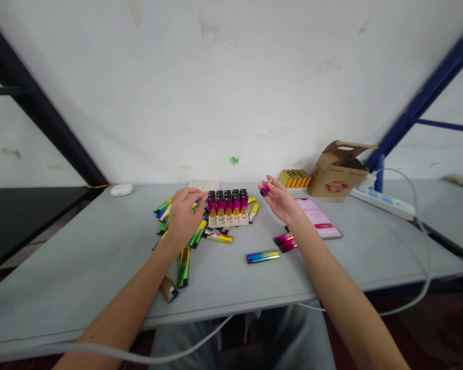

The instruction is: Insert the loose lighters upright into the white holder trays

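A white rack (228, 222) stands on the desk with several purple-to-orange lighters (228, 204) upright in rows, black tops up. My left hand (185, 215) is at the rack's left end, fingers bent inward, the tips by the leftmost lighters; what they grip is hidden. To the right of the rack, my right hand (281, 201) is raised and pinches a purple lighter (266, 189) between thumb and fingers. Loose green, yellow and blue lighters (183, 267) lie around my left hand. A blue-yellow lighter (263, 256) and purple lighters (285, 239) lie near my right forearm.
Against the wall are a second white rack (204, 185), a block of yellow lighters (294, 179) and an open cardboard box (337, 172). A phone (320, 220) lies right of my right forearm, near a power strip (386, 203). A white case (122, 190) sits far left.
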`<state>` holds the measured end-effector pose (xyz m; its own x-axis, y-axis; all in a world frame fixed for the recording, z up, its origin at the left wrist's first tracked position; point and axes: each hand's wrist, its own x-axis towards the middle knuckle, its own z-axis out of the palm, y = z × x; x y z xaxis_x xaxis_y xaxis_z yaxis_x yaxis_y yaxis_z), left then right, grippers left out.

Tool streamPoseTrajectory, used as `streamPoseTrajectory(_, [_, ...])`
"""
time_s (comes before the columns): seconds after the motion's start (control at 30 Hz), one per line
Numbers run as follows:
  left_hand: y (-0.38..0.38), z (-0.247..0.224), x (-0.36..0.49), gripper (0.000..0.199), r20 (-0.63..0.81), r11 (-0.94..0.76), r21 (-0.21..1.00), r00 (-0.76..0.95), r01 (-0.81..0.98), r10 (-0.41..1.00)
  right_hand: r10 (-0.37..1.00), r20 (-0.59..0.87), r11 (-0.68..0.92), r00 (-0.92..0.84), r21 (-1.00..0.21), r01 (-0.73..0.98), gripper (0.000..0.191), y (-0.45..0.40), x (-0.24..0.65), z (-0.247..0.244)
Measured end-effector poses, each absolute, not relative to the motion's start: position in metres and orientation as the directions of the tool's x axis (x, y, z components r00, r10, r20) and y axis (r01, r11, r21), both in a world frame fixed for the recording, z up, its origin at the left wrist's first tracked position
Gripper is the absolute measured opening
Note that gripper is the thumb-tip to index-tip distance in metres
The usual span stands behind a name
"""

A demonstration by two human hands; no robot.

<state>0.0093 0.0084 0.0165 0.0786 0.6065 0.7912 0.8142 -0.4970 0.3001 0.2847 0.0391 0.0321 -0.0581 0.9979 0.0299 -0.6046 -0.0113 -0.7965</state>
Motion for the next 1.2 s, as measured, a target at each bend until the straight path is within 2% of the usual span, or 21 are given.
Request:
streamPoseTrajectory(0.23, [0.010,0.017,0.009,0.023,0.797,-0.471,0.297,0.056,0.830,0.601,0.999,-0.010,0.011,0.034,-0.816,-0.578,0.022,0.048,0.288,0.021])
streamPoseTrajectory(0.4, [0.011,0.016,0.008,0.022,0.798,-0.464,0.280,0.065,0.840,0.599,0.995,-0.093,-0.051,0.023,-0.712,-0.701,0.015,0.050,0.287,0.023])
streamPoseTrajectory(0.57, [0.011,0.016,0.009,0.021,0.778,-0.454,0.300,0.060,0.839,0.626,0.988,-0.156,-0.108,-0.007,-0.653,-0.749,0.013,0.049,0.283,0.027])
streamPoseTrajectory(1.0, [0.011,0.016,0.009,0.018,0.808,-0.461,0.280,0.053,0.842,0.587,0.965,0.028,-0.152,-0.259,-0.746,-0.648,0.016,0.030,0.277,0.037])
streamPoseTrajectory(1.2, [0.010,0.017,0.010,0.017,0.804,-0.461,0.291,0.046,0.838,0.593,0.945,0.034,-0.171,-0.324,-0.793,-0.584,0.014,0.024,0.275,0.038])
